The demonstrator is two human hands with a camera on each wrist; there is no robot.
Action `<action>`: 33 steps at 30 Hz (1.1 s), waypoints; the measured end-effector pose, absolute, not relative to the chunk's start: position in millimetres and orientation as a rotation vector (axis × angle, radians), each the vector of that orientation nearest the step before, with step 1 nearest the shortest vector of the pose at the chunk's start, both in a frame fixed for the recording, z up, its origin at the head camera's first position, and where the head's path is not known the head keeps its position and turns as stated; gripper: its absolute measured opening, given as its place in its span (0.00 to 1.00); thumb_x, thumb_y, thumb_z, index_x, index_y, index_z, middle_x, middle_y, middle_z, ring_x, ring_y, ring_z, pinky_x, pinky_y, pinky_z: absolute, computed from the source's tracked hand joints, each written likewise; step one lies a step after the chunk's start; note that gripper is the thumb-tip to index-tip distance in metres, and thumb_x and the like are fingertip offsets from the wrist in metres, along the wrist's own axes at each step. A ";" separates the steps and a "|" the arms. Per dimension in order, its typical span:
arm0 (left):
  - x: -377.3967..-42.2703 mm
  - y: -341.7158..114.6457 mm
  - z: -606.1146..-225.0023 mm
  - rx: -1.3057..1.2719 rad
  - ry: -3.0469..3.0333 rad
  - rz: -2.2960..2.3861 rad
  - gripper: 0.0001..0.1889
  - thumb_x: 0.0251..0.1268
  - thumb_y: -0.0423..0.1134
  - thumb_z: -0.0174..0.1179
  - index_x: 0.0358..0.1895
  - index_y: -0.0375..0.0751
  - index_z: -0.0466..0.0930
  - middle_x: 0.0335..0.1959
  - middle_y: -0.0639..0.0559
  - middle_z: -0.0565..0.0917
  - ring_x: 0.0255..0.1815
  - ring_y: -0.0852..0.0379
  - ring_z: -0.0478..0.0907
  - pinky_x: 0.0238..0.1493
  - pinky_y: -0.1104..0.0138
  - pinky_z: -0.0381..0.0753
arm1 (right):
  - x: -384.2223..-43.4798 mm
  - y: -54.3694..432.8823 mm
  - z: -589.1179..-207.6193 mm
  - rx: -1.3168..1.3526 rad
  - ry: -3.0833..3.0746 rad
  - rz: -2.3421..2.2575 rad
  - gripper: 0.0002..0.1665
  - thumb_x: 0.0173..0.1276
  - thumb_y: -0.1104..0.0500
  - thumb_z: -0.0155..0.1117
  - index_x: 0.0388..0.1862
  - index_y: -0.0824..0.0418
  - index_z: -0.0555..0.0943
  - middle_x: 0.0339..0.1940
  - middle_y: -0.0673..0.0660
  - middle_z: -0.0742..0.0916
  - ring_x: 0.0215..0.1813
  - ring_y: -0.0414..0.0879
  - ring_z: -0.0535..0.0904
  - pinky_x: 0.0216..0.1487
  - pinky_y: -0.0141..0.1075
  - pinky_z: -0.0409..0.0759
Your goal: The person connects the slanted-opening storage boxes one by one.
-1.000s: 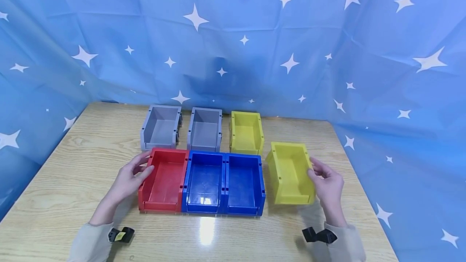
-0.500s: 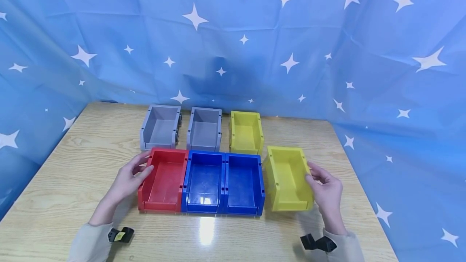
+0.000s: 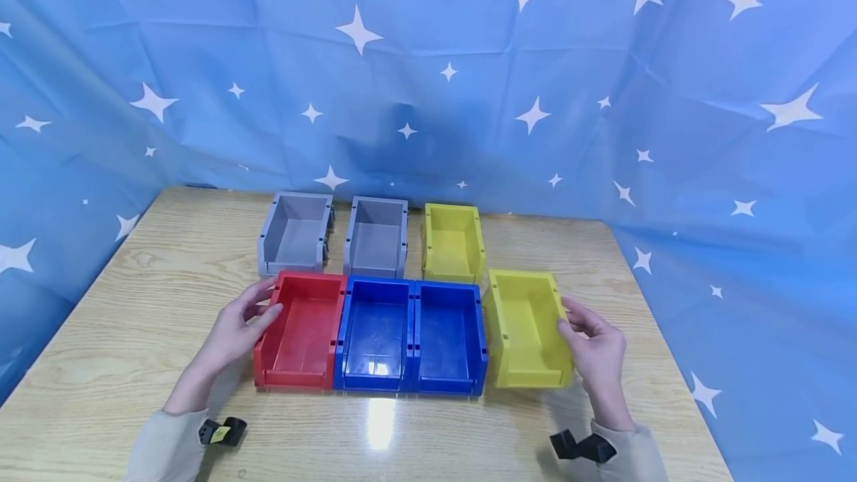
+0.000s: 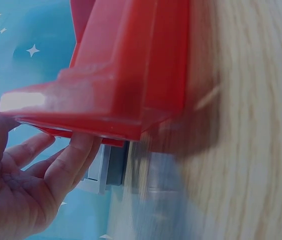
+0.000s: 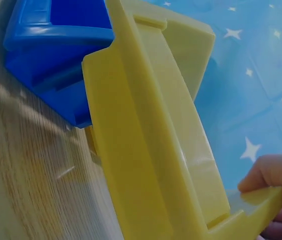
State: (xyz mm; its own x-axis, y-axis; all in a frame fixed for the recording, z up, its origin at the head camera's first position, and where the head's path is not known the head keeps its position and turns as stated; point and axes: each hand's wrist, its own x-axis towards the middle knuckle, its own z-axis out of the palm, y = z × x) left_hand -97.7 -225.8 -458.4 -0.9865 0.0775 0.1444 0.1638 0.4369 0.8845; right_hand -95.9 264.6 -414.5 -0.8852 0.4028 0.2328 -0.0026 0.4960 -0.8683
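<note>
My right hand [image 3: 598,348] pinches the right wall of a yellow storage bin [image 3: 532,326], thumb inside and fingers outside. That bin is tilted a little and sits just right of a row of joined bins. In the right wrist view the yellow bin [image 5: 146,130] appears raised off the tabletop, near the blue one [image 5: 56,60]. The row holds a red bin [image 3: 308,326], a blue bin [image 3: 379,326] and another blue bin [image 3: 445,333], side by side. On the red bin's left wall my left hand [image 3: 236,327] keeps a grip, thumb over the rim.
Behind the row stand two grey bins [image 3: 299,229] and another yellow bin [image 3: 455,240]. All are on a wooden table [image 3: 321,437]. A blue star-patterned cloth [image 3: 428,80] hangs at the back and sides.
My right hand has brought the yellow bin left and slightly toward me, closer to the right-hand blue bin. The left hand and the red bin have stayed in place.
</note>
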 end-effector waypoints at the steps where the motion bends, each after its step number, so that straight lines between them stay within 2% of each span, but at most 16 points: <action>1: -97.9 -226.0 -458.3 -0.215 -2.597 -1.606 0.27 0.64 0.28 0.56 0.67 0.30 0.61 0.57 0.27 0.72 0.46 0.36 0.77 0.38 0.65 0.82 | -95.7 264.2 -414.2 -0.323 -2.340 1.358 0.17 0.54 0.73 0.64 0.44 0.70 0.84 0.21 0.40 0.83 0.25 0.26 0.75 0.23 0.19 0.73; 7: -97.8 -226.9 -458.4 -0.210 -2.618 -1.573 0.27 0.64 0.27 0.56 0.66 0.31 0.62 0.56 0.27 0.72 0.47 0.35 0.77 0.39 0.63 0.82 | -95.9 263.8 -414.3 -0.272 -2.380 1.364 0.17 0.55 0.75 0.63 0.45 0.71 0.83 0.26 0.50 0.85 0.26 0.28 0.76 0.29 0.19 0.76; 13: -97.7 -226.9 -456.4 -0.199 -2.627 -1.577 0.27 0.64 0.26 0.55 0.67 0.31 0.61 0.57 0.28 0.72 0.47 0.35 0.77 0.39 0.64 0.82 | -94.3 264.2 -413.6 -0.231 -2.387 1.348 0.15 0.57 0.73 0.62 0.44 0.71 0.83 0.27 0.53 0.85 0.28 0.28 0.75 0.30 0.18 0.75; 16: -98.3 -226.6 -455.3 -0.197 -2.628 -1.579 0.27 0.64 0.27 0.56 0.67 0.31 0.61 0.57 0.27 0.72 0.47 0.34 0.77 0.40 0.61 0.82 | -94.6 264.1 -412.1 -0.116 -2.369 1.262 0.14 0.57 0.73 0.64 0.44 0.71 0.83 0.33 0.59 0.86 0.32 0.26 0.76 0.31 0.17 0.74; 19: -98.3 -226.0 -454.1 -0.205 -2.621 -1.575 0.27 0.64 0.28 0.56 0.67 0.30 0.61 0.57 0.27 0.72 0.48 0.34 0.77 0.41 0.60 0.82 | -97.6 261.7 -406.7 0.114 -2.356 1.102 0.16 0.54 0.73 0.67 0.44 0.71 0.83 0.39 0.64 0.86 0.39 0.32 0.78 0.34 0.17 0.75; 21: -97.8 -225.9 -454.1 -0.208 -2.619 -1.571 0.27 0.64 0.28 0.56 0.66 0.30 0.62 0.56 0.27 0.72 0.47 0.34 0.77 0.41 0.62 0.82 | -101.4 259.0 -401.9 0.312 -2.380 0.974 0.21 0.51 0.72 0.70 0.47 0.70 0.81 0.43 0.64 0.85 0.45 0.42 0.78 0.39 0.23 0.77; 23: -97.6 -225.8 -454.2 -0.206 -2.615 -1.573 0.27 0.64 0.28 0.56 0.67 0.30 0.62 0.56 0.27 0.72 0.47 0.35 0.77 0.40 0.66 0.81 | -106.2 255.5 -397.6 0.513 -2.438 0.879 0.26 0.50 0.69 0.72 0.51 0.69 0.79 0.49 0.65 0.83 0.52 0.51 0.75 0.50 0.37 0.77; 25: -97.5 -225.9 -454.9 -0.204 -2.612 -1.577 0.27 0.64 0.28 0.56 0.66 0.30 0.62 0.56 0.27 0.72 0.47 0.35 0.77 0.40 0.69 0.80 | -110.8 252.1 -395.1 0.709 -2.510 0.828 0.31 0.52 0.63 0.71 0.57 0.69 0.76 0.56 0.66 0.79 0.58 0.60 0.71 0.57 0.53 0.69; 27: -97.3 -225.7 -455.4 -0.202 -2.613 -1.582 0.27 0.64 0.27 0.56 0.66 0.30 0.62 0.56 0.27 0.72 0.47 0.35 0.77 0.40 0.69 0.80 | -113.6 249.2 -394.7 0.833 -2.599 0.772 0.36 0.56 0.56 0.70 0.63 0.66 0.71 0.63 0.66 0.73 0.64 0.63 0.64 0.60 0.63 0.59; 31: -97.0 -224.7 -457.5 -0.196 -2.609 -1.594 0.27 0.64 0.28 0.56 0.66 0.31 0.62 0.56 0.27 0.72 0.47 0.36 0.77 0.39 0.64 0.82 | -116.0 244.9 -394.1 0.936 -2.719 0.651 0.40 0.59 0.46 0.66 0.68 0.61 0.67 0.70 0.64 0.65 0.71 0.64 0.54 0.61 0.68 0.52; 33: -97.0 -224.6 -458.8 -0.199 -2.606 -1.589 0.27 0.64 0.27 0.56 0.66 0.31 0.62 0.56 0.28 0.73 0.46 0.37 0.77 0.38 0.64 0.82 | -117.0 243.4 -392.9 0.947 -2.755 0.597 0.41 0.59 0.45 0.66 0.68 0.58 0.67 0.71 0.64 0.64 0.72 0.63 0.51 0.60 0.69 0.53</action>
